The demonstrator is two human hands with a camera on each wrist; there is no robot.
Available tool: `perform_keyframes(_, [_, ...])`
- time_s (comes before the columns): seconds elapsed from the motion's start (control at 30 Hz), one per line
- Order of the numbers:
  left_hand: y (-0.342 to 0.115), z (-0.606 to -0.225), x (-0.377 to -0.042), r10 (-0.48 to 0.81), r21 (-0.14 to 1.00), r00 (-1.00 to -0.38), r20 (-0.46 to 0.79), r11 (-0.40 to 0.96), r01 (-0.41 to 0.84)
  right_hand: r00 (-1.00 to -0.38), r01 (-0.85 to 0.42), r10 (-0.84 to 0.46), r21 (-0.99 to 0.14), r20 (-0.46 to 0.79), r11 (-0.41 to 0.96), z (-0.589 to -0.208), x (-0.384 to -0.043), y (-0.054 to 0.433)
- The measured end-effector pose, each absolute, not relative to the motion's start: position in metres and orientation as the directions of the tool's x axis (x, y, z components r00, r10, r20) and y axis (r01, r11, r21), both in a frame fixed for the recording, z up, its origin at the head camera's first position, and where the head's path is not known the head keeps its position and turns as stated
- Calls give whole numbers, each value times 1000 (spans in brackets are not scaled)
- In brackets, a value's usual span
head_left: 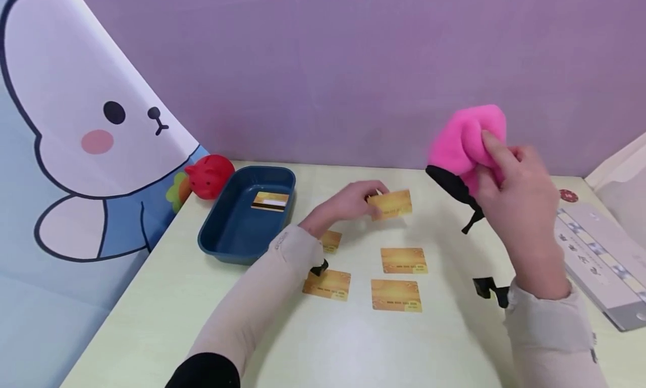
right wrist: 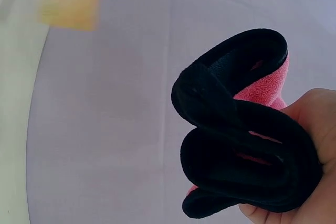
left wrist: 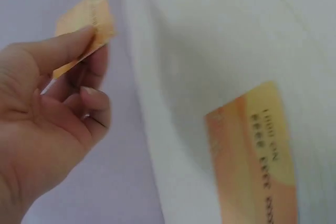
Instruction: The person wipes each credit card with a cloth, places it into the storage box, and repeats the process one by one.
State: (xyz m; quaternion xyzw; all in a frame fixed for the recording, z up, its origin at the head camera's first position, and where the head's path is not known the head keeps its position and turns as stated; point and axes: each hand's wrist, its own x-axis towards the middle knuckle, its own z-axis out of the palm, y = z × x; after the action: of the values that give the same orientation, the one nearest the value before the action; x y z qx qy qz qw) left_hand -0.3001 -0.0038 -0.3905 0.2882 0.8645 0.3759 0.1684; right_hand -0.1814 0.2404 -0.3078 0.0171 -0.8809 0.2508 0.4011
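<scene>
My left hand point(head_left: 353, 202) pinches a gold bank card point(head_left: 393, 206) between thumb and fingers, above the back of the table. In the left wrist view the held card point(left wrist: 86, 24) is tilted, clear of the tabletop. Over the right side, my right hand point(head_left: 527, 200) grips a bunched pink fleece piece point(head_left: 469, 133) with a black edge. Its folded black trim point(right wrist: 252, 156) faces the right wrist camera; what kind of article it is I cannot tell. Several more gold bank cards point(head_left: 404, 261) lie face up below the hands, one partly hidden by the left sleeve.
At the left stands a blue tray point(head_left: 214, 239) holding one card point(head_left: 270, 202), stripe side up. A red piggy bank point(head_left: 209, 178) sits behind it. To the right lie a grey-white box point(head_left: 595, 259) and a red chip point(head_left: 568, 195). A purple backdrop point(head_left: 328, 74) rises behind the table.
</scene>
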Motion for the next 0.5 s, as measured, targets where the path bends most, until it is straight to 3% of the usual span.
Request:
perform_keyframes(0.17, [-25,-371,-295,482,892,-860,170,295,342,-627,-267,172,-417,760,869,-307,-182,243])
perform_keyframes(0.3, [-35,-360,-289,393,938,-883,256,119,325,-597,-298,158,-401,787,866,-307,-180,239])
perform_keyframes(0.5, [-29,-351,-275,306,927,-893,330,74,368,-562,-387,51,-316,826,866,-307,-176,215])
